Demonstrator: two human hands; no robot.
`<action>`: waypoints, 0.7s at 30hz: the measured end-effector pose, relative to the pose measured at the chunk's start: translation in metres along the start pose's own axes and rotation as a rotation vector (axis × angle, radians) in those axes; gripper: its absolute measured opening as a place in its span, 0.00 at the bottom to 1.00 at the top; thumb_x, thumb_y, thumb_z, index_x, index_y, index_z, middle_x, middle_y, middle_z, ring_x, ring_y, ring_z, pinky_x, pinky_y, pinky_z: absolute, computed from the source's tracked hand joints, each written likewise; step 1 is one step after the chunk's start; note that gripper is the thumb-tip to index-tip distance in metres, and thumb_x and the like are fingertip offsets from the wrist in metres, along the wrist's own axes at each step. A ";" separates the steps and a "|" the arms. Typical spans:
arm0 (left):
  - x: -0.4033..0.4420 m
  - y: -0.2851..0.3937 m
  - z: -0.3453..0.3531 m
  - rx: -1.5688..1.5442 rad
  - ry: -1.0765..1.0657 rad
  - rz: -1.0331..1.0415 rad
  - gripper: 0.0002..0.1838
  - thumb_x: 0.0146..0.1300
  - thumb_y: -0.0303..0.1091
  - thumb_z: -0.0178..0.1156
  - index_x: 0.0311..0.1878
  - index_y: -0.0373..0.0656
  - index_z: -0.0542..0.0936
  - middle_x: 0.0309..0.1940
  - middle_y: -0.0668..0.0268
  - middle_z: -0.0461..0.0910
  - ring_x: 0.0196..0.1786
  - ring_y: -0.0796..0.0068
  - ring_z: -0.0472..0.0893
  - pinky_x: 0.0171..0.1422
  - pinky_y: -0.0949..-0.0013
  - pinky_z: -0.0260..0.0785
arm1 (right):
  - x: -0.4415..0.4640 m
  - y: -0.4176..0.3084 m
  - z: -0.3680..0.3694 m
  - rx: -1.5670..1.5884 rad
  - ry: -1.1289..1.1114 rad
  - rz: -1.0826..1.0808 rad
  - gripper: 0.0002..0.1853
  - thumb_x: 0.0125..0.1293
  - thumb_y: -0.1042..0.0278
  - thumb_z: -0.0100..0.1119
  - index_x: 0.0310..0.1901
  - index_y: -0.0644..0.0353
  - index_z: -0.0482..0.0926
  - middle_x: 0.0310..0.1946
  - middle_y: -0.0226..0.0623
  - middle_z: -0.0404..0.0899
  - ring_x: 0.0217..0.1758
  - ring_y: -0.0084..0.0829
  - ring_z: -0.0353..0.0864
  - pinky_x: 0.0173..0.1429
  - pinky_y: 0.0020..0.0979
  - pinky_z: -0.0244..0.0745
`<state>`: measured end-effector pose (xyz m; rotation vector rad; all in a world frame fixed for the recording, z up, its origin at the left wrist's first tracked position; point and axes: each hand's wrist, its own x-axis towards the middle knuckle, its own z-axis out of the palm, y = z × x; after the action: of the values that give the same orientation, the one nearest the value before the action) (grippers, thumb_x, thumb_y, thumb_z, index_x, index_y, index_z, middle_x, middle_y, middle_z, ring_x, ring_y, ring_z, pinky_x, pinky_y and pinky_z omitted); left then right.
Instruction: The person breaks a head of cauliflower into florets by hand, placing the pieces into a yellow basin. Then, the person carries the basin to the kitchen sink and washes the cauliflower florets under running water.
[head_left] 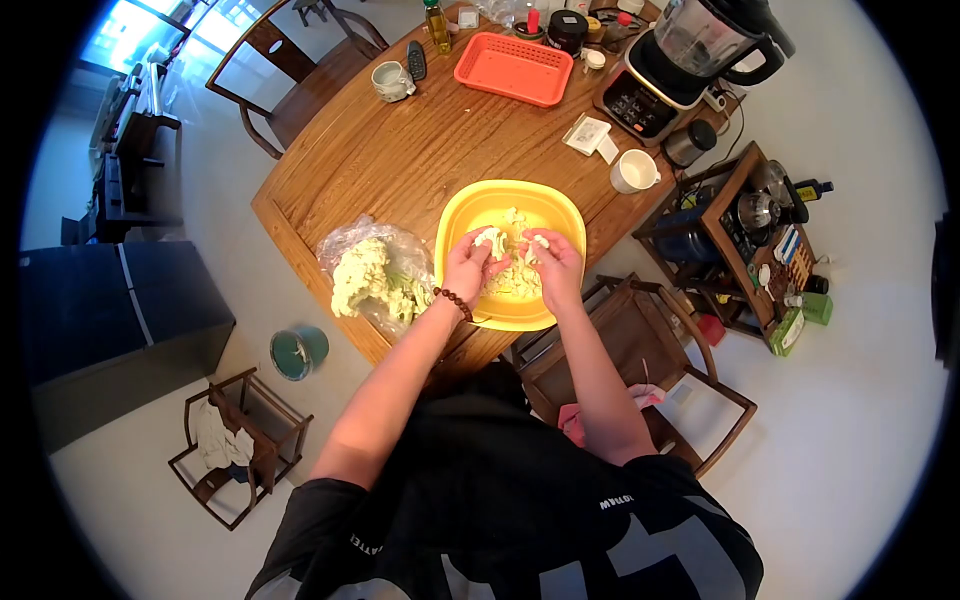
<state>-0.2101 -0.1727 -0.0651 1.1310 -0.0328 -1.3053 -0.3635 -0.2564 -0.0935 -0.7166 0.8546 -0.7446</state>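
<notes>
A yellow basin (462, 205) stands near the front edge of the wooden table, with small cauliflower pieces (517, 282) lying on its bottom. Over the basin, my left hand (466, 266) is closed around a cauliflower floret (494, 238); a beaded bracelet circles that wrist. Facing it, my right hand (556, 268) pinches a smaller cauliflower piece (540, 241) between its fingers. The two hands are slightly apart. Left of the basin, a large cauliflower head (362, 278) rests on a crumpled clear plastic bag (400, 240).
Behind the basin are a red basket (513, 69), a grey mug (391, 82) and a remote (416, 60). A white mug (634, 172) and a blender (655, 85) stand to the right. Chairs (635, 350) surround the table (380, 150); a bin (298, 352) is on the floor at left.
</notes>
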 end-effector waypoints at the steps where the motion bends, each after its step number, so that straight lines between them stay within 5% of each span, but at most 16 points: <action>1: -0.001 0.001 -0.003 0.000 -0.002 -0.001 0.19 0.78 0.25 0.50 0.69 0.36 0.70 0.43 0.63 0.79 0.39 0.76 0.83 0.52 0.68 0.85 | 0.002 0.005 -0.004 0.000 0.002 -0.002 0.14 0.73 0.78 0.59 0.58 0.68 0.78 0.56 0.42 0.83 0.55 0.28 0.84 0.59 0.27 0.79; 3: -0.004 0.003 -0.007 0.028 -0.088 -0.049 0.21 0.76 0.22 0.49 0.70 0.37 0.70 0.43 0.64 0.79 0.42 0.76 0.82 0.54 0.68 0.85 | 0.002 0.008 -0.006 -0.447 -0.138 -0.102 0.17 0.72 0.76 0.62 0.60 0.68 0.79 0.53 0.38 0.85 0.52 0.27 0.86 0.54 0.26 0.79; 7: -0.002 0.006 -0.008 0.087 -0.154 -0.082 0.23 0.75 0.21 0.47 0.71 0.40 0.70 0.43 0.64 0.78 0.40 0.77 0.81 0.58 0.64 0.84 | -0.007 -0.009 0.015 -0.366 -0.109 -0.117 0.19 0.70 0.75 0.64 0.61 0.67 0.79 0.53 0.39 0.85 0.54 0.27 0.85 0.55 0.27 0.80; 12: 0.005 0.005 -0.008 0.561 -0.239 0.010 0.24 0.73 0.20 0.47 0.71 0.37 0.70 0.44 0.63 0.78 0.45 0.73 0.84 0.57 0.64 0.84 | -0.025 -0.045 0.038 -0.686 -0.178 -0.046 0.18 0.71 0.75 0.63 0.60 0.70 0.79 0.51 0.41 0.85 0.50 0.24 0.84 0.51 0.26 0.80; 13: 0.005 0.006 -0.007 0.659 -0.274 0.053 0.23 0.73 0.20 0.47 0.71 0.37 0.69 0.45 0.63 0.78 0.45 0.72 0.84 0.57 0.64 0.84 | -0.019 -0.035 0.032 -0.686 -0.178 -0.047 0.18 0.71 0.75 0.63 0.60 0.70 0.79 0.51 0.41 0.85 0.50 0.24 0.84 0.51 0.26 0.80; 15: 0.000 0.005 -0.004 0.264 -0.079 -0.063 0.21 0.75 0.23 0.49 0.69 0.35 0.70 0.48 0.63 0.77 0.46 0.72 0.84 0.56 0.64 0.85 | -0.004 -0.008 0.021 -0.335 -0.087 -0.096 0.16 0.72 0.75 0.62 0.59 0.71 0.79 0.49 0.40 0.85 0.50 0.23 0.84 0.50 0.25 0.80; 21: -0.005 0.015 0.012 0.425 -0.055 -0.135 0.21 0.75 0.33 0.59 0.68 0.40 0.74 0.50 0.65 0.77 0.46 0.73 0.84 0.48 0.68 0.84 | -0.010 -0.009 0.015 -0.261 -0.112 -0.098 0.15 0.73 0.74 0.61 0.58 0.69 0.78 0.46 0.38 0.85 0.48 0.22 0.84 0.50 0.25 0.79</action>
<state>-0.2079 -0.1785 -0.0462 1.4758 -0.2897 -1.4920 -0.3575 -0.2497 -0.0749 -1.0295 0.8264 -0.6792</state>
